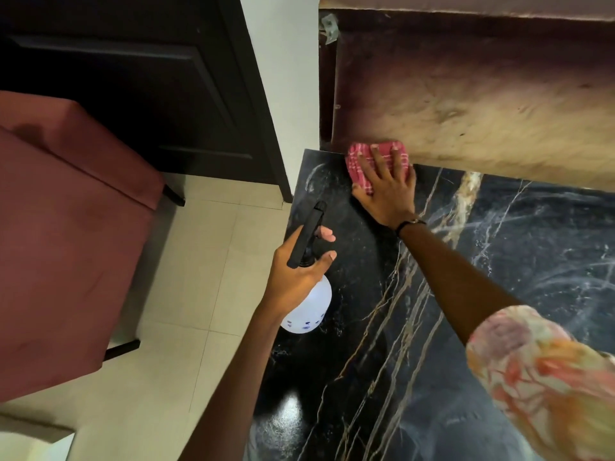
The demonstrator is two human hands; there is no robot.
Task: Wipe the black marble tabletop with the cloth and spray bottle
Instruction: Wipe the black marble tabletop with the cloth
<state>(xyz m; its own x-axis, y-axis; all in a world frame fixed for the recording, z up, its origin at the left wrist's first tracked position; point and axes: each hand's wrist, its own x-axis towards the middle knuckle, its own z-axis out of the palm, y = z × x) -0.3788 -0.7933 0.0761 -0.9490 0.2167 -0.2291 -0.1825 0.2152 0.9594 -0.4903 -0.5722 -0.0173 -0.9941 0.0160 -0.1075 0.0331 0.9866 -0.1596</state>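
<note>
The black marble tabletop (499, 261), veined in gold and white, fills the lower right of the head view. My right hand (387, 188) lies flat with spread fingers on a red checked cloth (357, 158), pressing it onto the tabletop's far left corner, against the wooden panel behind. My left hand (299, 274) grips the neck of a white spray bottle (311, 307) with a black trigger head (307, 237). The bottle hangs over the tabletop's left edge, nozzle pointing away from me.
A reddish upholstered chair (66, 227) stands on the beige tiled floor (186, 294) to the left. A dark door (133, 78) and white wall strip (286, 78) lie beyond. A worn wooden panel (482, 94) rises behind the tabletop.
</note>
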